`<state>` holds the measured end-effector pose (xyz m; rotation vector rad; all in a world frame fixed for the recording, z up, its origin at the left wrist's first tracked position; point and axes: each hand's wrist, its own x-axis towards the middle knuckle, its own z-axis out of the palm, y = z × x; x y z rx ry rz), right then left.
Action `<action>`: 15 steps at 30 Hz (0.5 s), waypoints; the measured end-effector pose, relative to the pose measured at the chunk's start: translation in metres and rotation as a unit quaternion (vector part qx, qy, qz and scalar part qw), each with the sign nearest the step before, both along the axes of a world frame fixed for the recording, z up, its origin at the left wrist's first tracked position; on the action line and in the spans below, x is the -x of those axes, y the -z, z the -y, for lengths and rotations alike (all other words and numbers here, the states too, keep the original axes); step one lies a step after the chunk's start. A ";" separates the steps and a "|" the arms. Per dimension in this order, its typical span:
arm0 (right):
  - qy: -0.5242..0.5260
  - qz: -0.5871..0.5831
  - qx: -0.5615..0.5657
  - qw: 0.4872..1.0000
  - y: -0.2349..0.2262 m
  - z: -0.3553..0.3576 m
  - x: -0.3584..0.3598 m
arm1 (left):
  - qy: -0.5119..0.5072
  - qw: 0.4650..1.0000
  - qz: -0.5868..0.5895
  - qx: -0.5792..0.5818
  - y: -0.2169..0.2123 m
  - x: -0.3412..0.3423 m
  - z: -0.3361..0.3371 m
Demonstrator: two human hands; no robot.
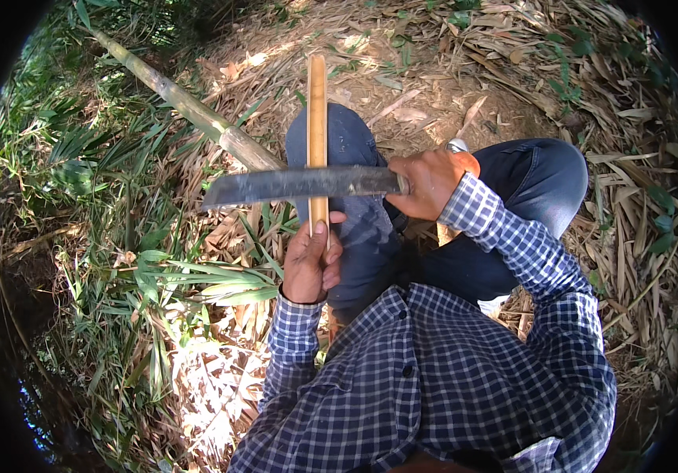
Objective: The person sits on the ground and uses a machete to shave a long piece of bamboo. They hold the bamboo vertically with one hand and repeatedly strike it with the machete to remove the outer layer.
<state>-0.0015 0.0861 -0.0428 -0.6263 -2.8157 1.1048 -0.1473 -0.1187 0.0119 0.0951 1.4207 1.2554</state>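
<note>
My left hand is closed around the lower end of a split bamboo strip, its pale inner face turned up. The strip points away from me, over my left knee. In my right hand is the handle of a machete, the handle mostly hidden by my fingers. The long dark blade reaches leftward and crosses over the strip just beyond my left hand. Whether the blade touches the strip I cannot tell.
A long bamboo pole slants from the far left toward my left knee. Green leaves lie at the left, and dry bamboo litter covers the ground. My right knee is bent out to the right.
</note>
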 end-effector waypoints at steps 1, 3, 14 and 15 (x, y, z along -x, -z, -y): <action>-0.010 -0.010 -0.008 1.000 0.003 0.008 -0.002 | -0.003 1.000 -0.001 0.003 -0.001 -0.001 -0.001; -0.022 -0.026 -0.024 0.999 0.008 0.012 -0.002 | -0.005 1.000 -0.007 0.009 -0.003 -0.002 -0.001; 0.001 -0.011 -0.047 0.999 0.005 -0.006 0.003 | 0.005 1.000 -0.011 -0.009 -0.003 -0.004 0.004; 0.023 0.000 -0.050 0.998 0.007 -0.013 0.008 | 0.003 1.000 -0.017 -0.011 -0.005 -0.006 0.004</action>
